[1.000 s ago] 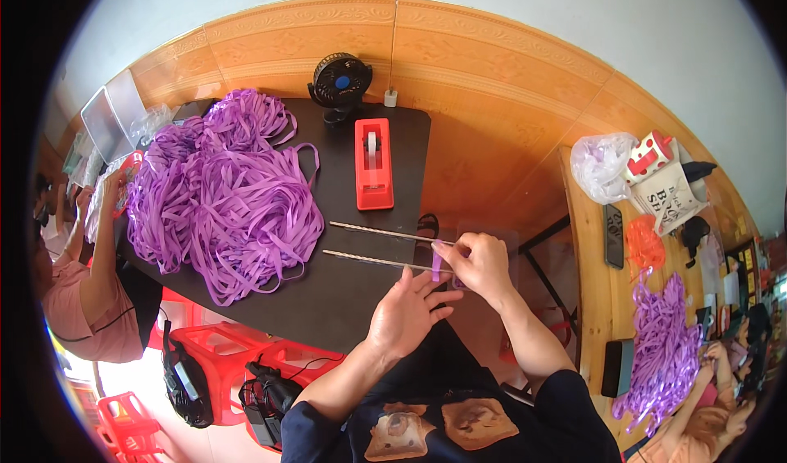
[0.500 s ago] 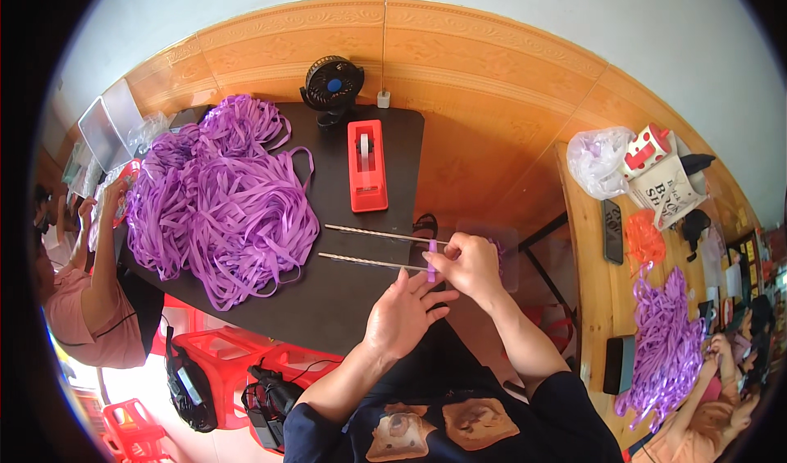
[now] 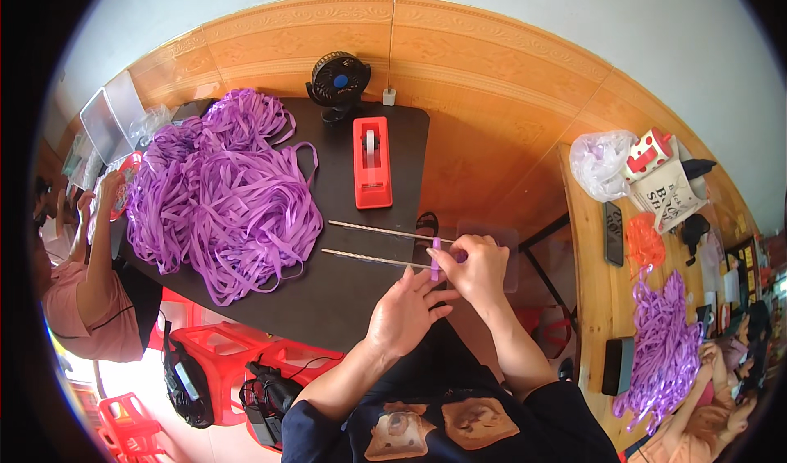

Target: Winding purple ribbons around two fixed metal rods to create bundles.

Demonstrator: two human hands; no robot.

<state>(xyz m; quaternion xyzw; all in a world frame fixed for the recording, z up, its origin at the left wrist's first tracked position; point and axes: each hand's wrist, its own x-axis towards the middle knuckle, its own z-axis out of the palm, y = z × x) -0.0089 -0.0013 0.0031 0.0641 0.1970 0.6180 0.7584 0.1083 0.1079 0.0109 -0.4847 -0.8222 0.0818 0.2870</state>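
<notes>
Two thin metal rods with twisted ends, an upper one (image 3: 375, 229) and a lower one (image 3: 370, 258), lie roughly parallel, reaching from over the table past its right edge. A narrow purple ribbon (image 3: 436, 260) is wound across both. My right hand (image 3: 479, 273) is closed in a pinch at the ribbon, by the upper rod; its fingers hide part of it. Below the lower rod my left hand (image 3: 400, 315) is open, palm up, fingers spread, their tips close to the ribbon. A big heap of purple ribbon (image 3: 238, 196) covers the table's left part.
On the black table (image 3: 336, 299) stand a red tape dispenser (image 3: 373, 168) and a black fan (image 3: 338, 82). Red stools (image 3: 221, 352) are at lower left. A wooden table (image 3: 594, 307) at right bears more ribbon (image 3: 660, 340), a phone (image 3: 613, 233) and bags. People sit at both sides.
My right hand has turned slightly and shifted a little at the ribbon, still pinching. My left hand stays open below the rods. The whole view has shifted slightly.
</notes>
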